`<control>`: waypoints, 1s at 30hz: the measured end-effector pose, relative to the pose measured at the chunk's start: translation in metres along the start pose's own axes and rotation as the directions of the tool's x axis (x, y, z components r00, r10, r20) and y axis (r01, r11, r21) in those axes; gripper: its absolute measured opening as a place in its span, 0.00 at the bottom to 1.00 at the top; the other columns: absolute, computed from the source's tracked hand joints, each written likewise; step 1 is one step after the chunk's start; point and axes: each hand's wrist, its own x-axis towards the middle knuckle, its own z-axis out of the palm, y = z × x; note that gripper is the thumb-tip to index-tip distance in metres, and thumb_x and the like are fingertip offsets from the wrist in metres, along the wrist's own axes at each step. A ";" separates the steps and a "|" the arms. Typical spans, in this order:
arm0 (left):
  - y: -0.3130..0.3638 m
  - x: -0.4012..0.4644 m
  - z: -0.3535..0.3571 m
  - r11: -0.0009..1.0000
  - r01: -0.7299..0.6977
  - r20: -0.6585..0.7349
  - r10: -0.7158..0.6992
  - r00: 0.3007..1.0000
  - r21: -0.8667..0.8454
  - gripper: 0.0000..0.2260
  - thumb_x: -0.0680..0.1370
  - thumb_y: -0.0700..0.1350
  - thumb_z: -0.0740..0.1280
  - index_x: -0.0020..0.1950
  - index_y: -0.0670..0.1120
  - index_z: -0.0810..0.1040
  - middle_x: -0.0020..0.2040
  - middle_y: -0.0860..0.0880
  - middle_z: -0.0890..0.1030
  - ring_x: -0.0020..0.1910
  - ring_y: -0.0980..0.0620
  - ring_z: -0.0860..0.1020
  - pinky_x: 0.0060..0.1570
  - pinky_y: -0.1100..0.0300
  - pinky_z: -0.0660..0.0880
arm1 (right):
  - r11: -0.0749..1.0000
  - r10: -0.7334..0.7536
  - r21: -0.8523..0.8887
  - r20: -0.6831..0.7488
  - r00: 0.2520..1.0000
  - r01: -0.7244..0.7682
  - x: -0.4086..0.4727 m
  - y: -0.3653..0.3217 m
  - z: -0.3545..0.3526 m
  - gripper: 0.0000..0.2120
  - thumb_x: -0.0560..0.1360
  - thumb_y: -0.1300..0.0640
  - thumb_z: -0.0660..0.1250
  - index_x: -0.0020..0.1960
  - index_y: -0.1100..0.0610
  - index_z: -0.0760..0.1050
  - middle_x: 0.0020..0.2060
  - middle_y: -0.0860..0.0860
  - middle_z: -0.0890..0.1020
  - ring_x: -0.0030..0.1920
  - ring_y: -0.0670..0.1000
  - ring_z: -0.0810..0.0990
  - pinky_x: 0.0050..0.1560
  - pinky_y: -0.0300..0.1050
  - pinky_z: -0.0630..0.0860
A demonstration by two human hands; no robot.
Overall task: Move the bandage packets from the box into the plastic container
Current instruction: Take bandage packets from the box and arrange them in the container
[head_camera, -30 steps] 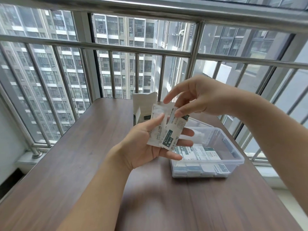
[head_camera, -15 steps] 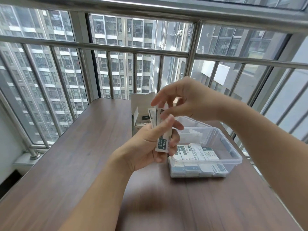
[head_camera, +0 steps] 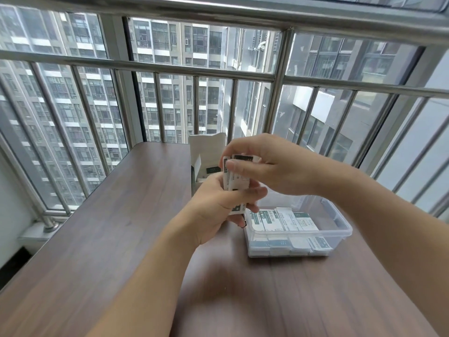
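Two hands meet over the near-left corner of the container, both pinched on one small stack of white-and-green paper bandage packets (head_camera: 237,183). Left hand (head_camera: 218,210) clamped around lower half of stack, thumb across the front, fingers behind. Right hand (head_camera: 269,166) pinching top edge from above, thumb in front, fingers curled over the far side. Stack upright, long axis roughly vertical, tilted slightly; exact packet count unclear. Clear rectangular plastic container (head_camera: 340,223) just right of and below the stack, nearer the right hand, long side running left-right, no lid on it, already lined with flat-lying packets (head_camera: 286,222) of same print. Coming move, by judgement: short drop down and to the right, packets turned from upright to flat to match those inside; right hand better placed for it. White cardboard box (head_camera: 206,156) upright just behind the hands, top flap open, interior mostly hidden, remaining contents not tellable. Dark brown wood-grain table (head_camera: 121,239) otherwise bare, container near its right edge. Steel railing with vertical bars (head_camera: 155,66) past the far edge, grey high-rise blocks (head_camera: 170,45) beyond, daylight, balcony-like spot. Risk, judged: loose packets fanning out or slipping on handover.
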 end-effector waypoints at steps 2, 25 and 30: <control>0.000 0.002 0.002 0.992 -0.081 -0.070 0.088 0.994 0.096 0.09 0.74 0.34 0.75 0.43 0.48 0.82 0.36 0.47 0.81 0.35 0.52 0.80 0.23 0.62 0.72 | 0.999 -0.012 -0.046 -0.100 0.995 0.007 0.000 -0.001 0.005 0.16 0.79 0.41 0.65 0.49 0.55 0.79 0.41 0.46 0.81 0.39 0.45 0.79 0.39 0.41 0.75; -0.015 0.009 0.003 0.967 -0.088 -0.084 0.111 0.990 0.241 0.05 0.80 0.41 0.70 0.47 0.44 0.76 0.33 0.48 0.77 0.30 0.50 0.75 0.21 0.61 0.68 | 0.999 -0.012 0.053 0.032 0.999 0.010 0.006 0.019 -0.006 0.02 0.80 0.62 0.68 0.50 0.58 0.80 0.35 0.42 0.81 0.32 0.37 0.79 0.35 0.33 0.75; -0.016 0.010 0.004 0.941 -0.178 -0.037 0.197 0.980 0.288 0.18 0.72 0.53 0.77 0.56 0.46 0.79 0.44 0.52 0.84 0.40 0.56 0.81 0.26 0.61 0.75 | 0.974 0.099 0.205 -0.006 0.995 -0.096 -0.012 0.046 -0.040 0.02 0.79 0.62 0.68 0.49 0.59 0.79 0.33 0.48 0.83 0.35 0.50 0.79 0.36 0.45 0.78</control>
